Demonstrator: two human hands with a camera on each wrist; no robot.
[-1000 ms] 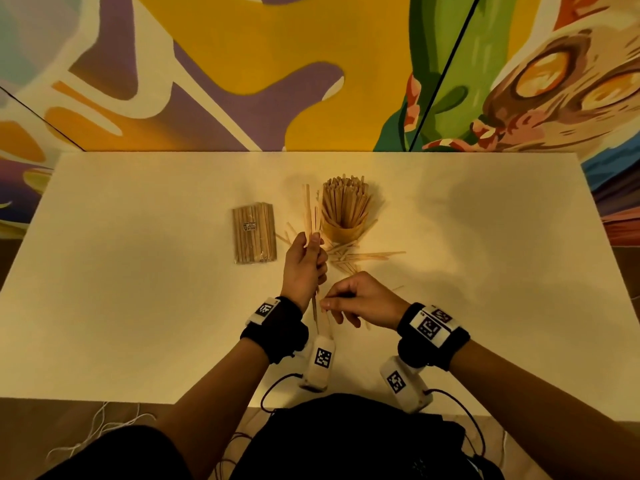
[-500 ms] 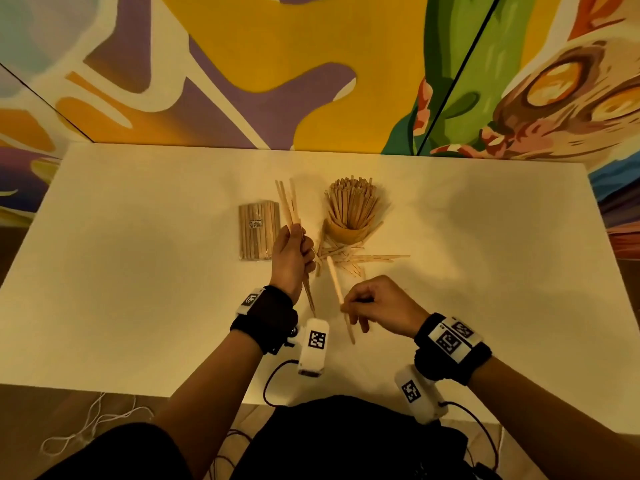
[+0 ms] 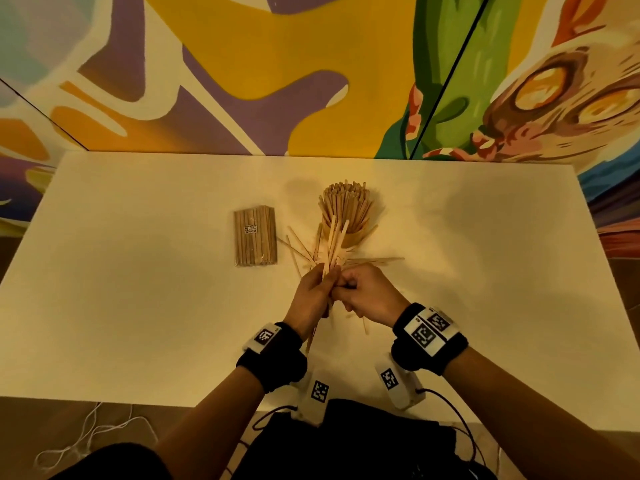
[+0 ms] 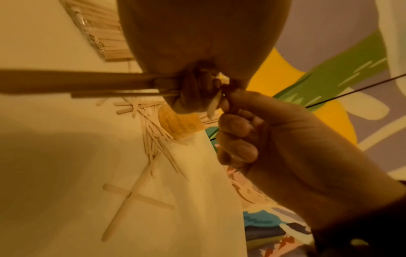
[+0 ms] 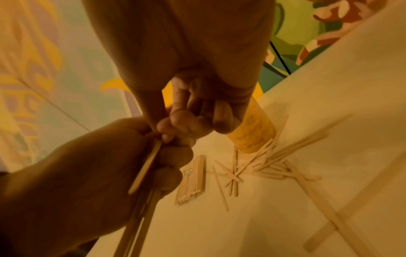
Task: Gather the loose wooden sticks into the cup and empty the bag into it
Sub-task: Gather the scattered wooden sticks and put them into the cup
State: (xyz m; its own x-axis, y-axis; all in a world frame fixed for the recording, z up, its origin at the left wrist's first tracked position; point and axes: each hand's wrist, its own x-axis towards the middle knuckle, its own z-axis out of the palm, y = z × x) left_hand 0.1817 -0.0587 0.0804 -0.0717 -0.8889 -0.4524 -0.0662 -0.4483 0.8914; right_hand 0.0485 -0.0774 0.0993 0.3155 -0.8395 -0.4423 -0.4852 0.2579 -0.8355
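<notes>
My right hand (image 3: 369,296) pinched one wooden stick (image 5: 146,167) between thumb and fingertip, feeding it into the bundle (image 3: 332,251) that my left hand (image 3: 313,297) gripped, fingers curled tight around it. I judged the left hand served as a holder so the sticks could go into the cup together rather than one by one. The bundle held perhaps four or five sticks; overlap stopped me counting exactly.

Just beyond my hands, loose sticks (image 3: 374,260) lay scattered on the white table (image 3: 138,289) at the foot of the cup (image 3: 349,237), roughly a dozen or more, two of them crossed nearer me. There was one yellow cup, upright, already crowded with standing sticks. One clear bag (image 3: 255,236) of sticks lay flat to the cup's left, apparently unopened, so that part seemed not yet done.
</notes>
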